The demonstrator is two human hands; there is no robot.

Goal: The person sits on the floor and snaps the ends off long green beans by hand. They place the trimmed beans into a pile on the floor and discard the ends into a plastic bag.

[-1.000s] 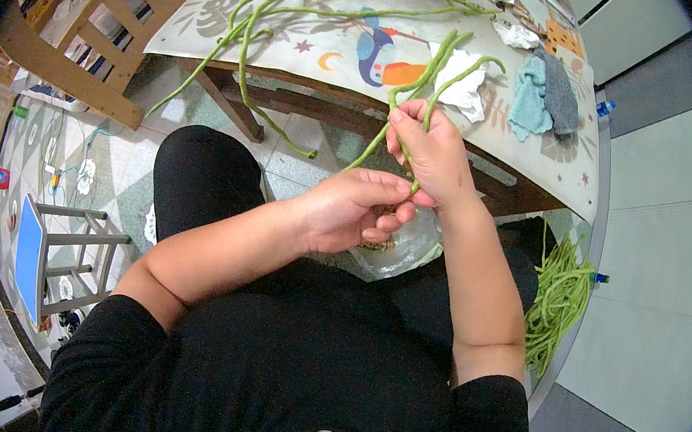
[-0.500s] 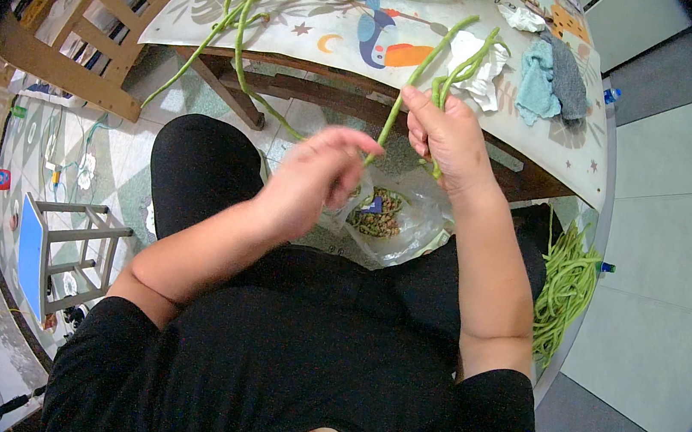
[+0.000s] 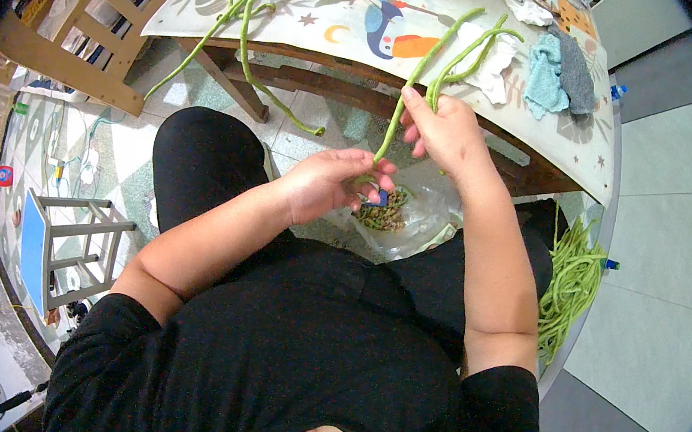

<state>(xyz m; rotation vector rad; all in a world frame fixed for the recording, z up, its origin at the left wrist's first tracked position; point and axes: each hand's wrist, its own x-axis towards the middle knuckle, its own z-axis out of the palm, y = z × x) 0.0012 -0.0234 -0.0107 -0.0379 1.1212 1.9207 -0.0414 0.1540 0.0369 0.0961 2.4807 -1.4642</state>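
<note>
The right hand (image 3: 447,133), in the upper middle of the frame, is gripping long green beans (image 3: 419,74) with closed fingers. The left hand (image 3: 328,184) is pinching one bean's lower end, probably over the clear bag (image 3: 415,216). Snapping short pieces close above the bag is keeping them inside. The desk (image 3: 578,158) edge is standing just behind; open room is lying toward the lap.

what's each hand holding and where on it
Both hold one long green bean: right hand around its middle, left hand pinching its lower end.
</note>
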